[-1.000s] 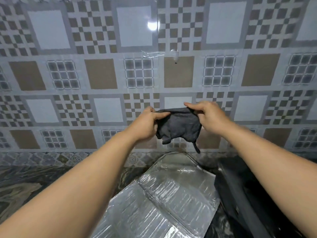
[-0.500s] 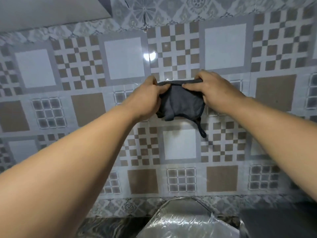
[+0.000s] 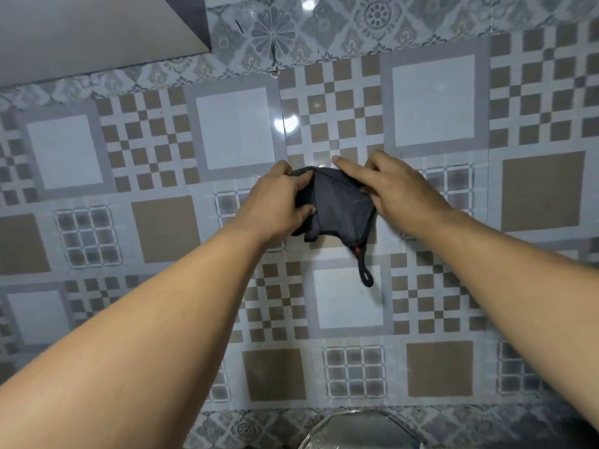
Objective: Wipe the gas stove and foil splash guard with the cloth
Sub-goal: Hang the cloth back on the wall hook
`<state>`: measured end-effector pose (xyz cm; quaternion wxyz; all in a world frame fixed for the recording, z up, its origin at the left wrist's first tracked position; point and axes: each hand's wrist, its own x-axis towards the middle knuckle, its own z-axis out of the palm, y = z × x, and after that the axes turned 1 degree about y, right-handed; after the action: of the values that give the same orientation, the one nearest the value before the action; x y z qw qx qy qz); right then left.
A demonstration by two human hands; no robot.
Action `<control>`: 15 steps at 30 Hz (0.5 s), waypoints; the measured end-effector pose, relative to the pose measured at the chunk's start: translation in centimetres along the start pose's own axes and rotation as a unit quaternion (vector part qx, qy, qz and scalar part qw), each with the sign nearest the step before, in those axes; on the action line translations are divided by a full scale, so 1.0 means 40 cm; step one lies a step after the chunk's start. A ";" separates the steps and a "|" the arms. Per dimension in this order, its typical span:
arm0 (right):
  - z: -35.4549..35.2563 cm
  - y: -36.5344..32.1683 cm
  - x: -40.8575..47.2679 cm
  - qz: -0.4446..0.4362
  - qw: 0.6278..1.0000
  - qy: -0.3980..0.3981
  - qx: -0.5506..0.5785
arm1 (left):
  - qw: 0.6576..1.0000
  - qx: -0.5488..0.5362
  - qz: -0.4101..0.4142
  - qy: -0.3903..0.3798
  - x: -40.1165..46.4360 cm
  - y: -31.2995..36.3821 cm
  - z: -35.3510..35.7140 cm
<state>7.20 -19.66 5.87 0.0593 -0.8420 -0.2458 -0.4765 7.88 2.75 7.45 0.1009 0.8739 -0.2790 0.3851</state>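
Tiled wall (image 3: 437, 102) is filling almost the whole frame: glossy tiles in white squares, brown squares, checker patterns and small grid blocks, with a band of grey floral tiles running along the top and another along the bottom edge. Two light glares are showing, one at top centre, one just above the hands. A grey slanted panel (image 3: 97, 27) is sitting in the upper left corner; cannot tell what it belongs to. At bottom centre the crinkled silver top of the foil splash guard (image 3: 353, 429) is just poking into the frame, well below the hands. Stove is not showing.

Both bare forearms are reaching up from the lower corners and covering much of the lower wall.

The cloth (image 3: 340, 209) is sitting at frame centre, held up in front of the wall between the two hands. It is dark grey, bunched and folded, with a seam line along its upper edge, a small red tag at its lower right, and a thin dark hanging loop (image 3: 366, 277) dangling below it.

Left hand (image 3: 275, 205) is gripping the cloth's left side, thumb over the front and fingers curled round the edge. Right hand (image 3: 398, 192) is pinching the right and top edge, index finger stretched along the top.
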 end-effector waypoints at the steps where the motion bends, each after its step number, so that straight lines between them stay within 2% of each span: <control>1: -0.008 -0.003 0.003 0.007 1.000 -0.002 -0.006 | 1.000 0.014 0.007 0.003 0.004 -0.006 -0.001; 4: -0.042 0.012 0.032 0.060 0.998 0.001 0.012 | 0.999 0.026 0.023 0.007 0.015 -0.015 -0.002; 10: -0.059 0.020 0.026 0.013 0.988 -0.071 -0.135 | 0.999 0.049 0.017 0.006 0.012 -0.029 0.015; 12: -0.033 0.018 0.006 0.005 0.987 -0.067 -0.146 | 0.999 0.044 0.012 0.001 0.002 -0.032 0.023; 15: -0.005 0.005 -0.034 0.041 0.987 -0.074 -0.135 | 1.000 0.029 0.000 -0.010 -0.018 -0.032 0.036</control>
<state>6.55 -20.40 4.87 -0.0543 -0.8845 -0.1481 -0.4391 9.10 3.53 6.01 0.0725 0.8802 -0.2682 0.3847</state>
